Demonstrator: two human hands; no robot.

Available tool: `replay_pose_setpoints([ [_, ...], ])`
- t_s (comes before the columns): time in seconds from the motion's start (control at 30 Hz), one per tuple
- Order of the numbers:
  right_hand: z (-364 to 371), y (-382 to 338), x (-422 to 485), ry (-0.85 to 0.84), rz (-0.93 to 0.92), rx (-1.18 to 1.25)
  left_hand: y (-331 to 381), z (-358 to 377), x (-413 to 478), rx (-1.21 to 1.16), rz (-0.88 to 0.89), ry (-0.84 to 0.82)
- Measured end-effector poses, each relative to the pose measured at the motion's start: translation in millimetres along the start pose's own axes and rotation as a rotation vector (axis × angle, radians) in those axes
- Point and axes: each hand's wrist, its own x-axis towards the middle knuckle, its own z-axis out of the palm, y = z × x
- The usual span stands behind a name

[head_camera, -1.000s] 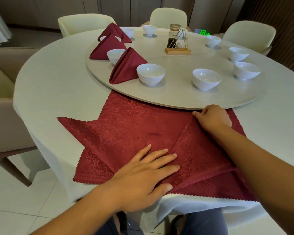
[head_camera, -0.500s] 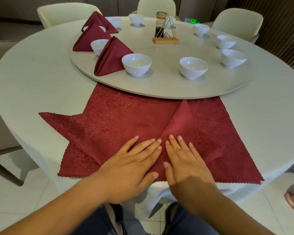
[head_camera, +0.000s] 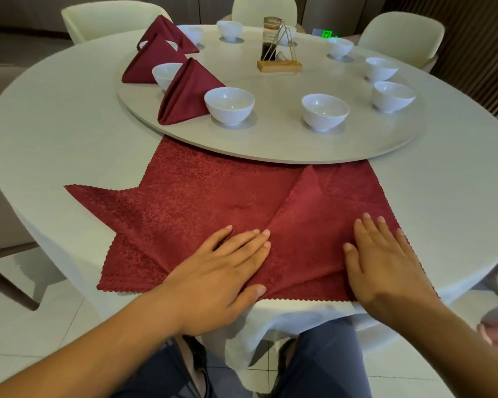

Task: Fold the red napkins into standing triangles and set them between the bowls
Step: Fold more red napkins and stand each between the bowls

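A red napkin (head_camera: 213, 202) lies spread on the white tablecloth at the near edge, over a second red napkin whose corner (head_camera: 98, 196) pokes out at the left. A triangular flap (head_camera: 308, 225) is folded over its right part. My left hand (head_camera: 222, 271) presses flat on the cloth along the flap's left fold. My right hand (head_camera: 383, 262) lies flat on the flap's right side. Three folded standing napkins (head_camera: 187, 90) stand among white bowls (head_camera: 229, 105) on the round turntable (head_camera: 270, 139).
Several more bowls (head_camera: 325, 111) ring the turntable, with wide bare gaps between those at the right. A wooden condiment stand with a bottle (head_camera: 276, 53) sits near its centre. Cream chairs (head_camera: 400, 33) surround the table. My legs are under the near edge.
My right hand came back from the flap's far tip to beside my left hand, then slid right across the flap. My left hand stayed in place.
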Motion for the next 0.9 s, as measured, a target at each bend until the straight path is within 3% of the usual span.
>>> replay_pose_setpoints([
  [0.07,-9,-21,2,0.049,-0.198,0.173,0,-1,0,0.002,0.000,-0.016],
  [0.13,-7,-44,5,-0.048,-0.431,0.287,1,-2,0,0.000,0.002,-0.016],
  [0.23,4,-60,25,-0.134,-0.553,0.256,0,-1,0,-0.015,0.002,-0.001],
  [0.67,3,-32,130,-0.062,-0.343,-0.019,0,0,-1,-0.018,0.005,0.027],
  [0.8,-1,-29,138,-0.039,-0.267,-0.036,1,-2,-1,-0.022,0.002,0.014],
  [0.9,-8,-33,118,0.077,-0.256,0.029,1,-3,-1,-0.025,0.000,0.012],
])
